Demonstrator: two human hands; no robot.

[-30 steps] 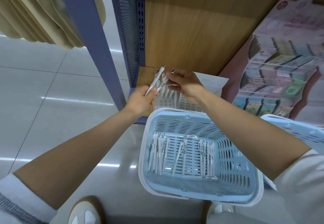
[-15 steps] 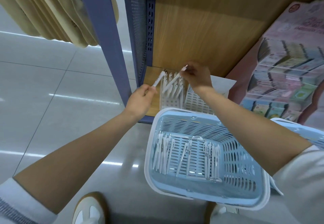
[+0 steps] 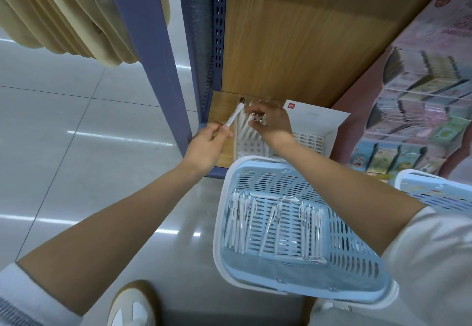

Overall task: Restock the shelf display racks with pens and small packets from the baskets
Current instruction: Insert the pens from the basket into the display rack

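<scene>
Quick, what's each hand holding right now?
Left hand: holds one slim white plastic pen.
Right hand: fingers curled round white pens standing in the white slotted rack.

1. This was a shop, most likely one that sold stationery.
2. A blue steel upright [image 3: 150, 57] with slotted holes and a perforated side panel [image 3: 201, 32] carried wood-grain boards [image 3: 293, 32], the fitting typical of retail shelving.
3. On the bottom shelf [image 3: 222, 106] stood a white slotted display rack [image 3: 255, 147] with identical white pens [image 3: 246, 129] leaning in it, and a printed header card [image 3: 316, 119] rose behind it.
4. Near it, a pink display carton [image 3: 434, 32] held rows of small colourful packets [image 3: 421, 111], many alike.
5. A pale blue nearer basket [image 3: 281, 170] held more of the same stock; a second basket [image 3: 434, 193] sat beside it.
6. The floor [image 3: 63, 121] was glossy pale tile that reflected strip lighting.
</scene>
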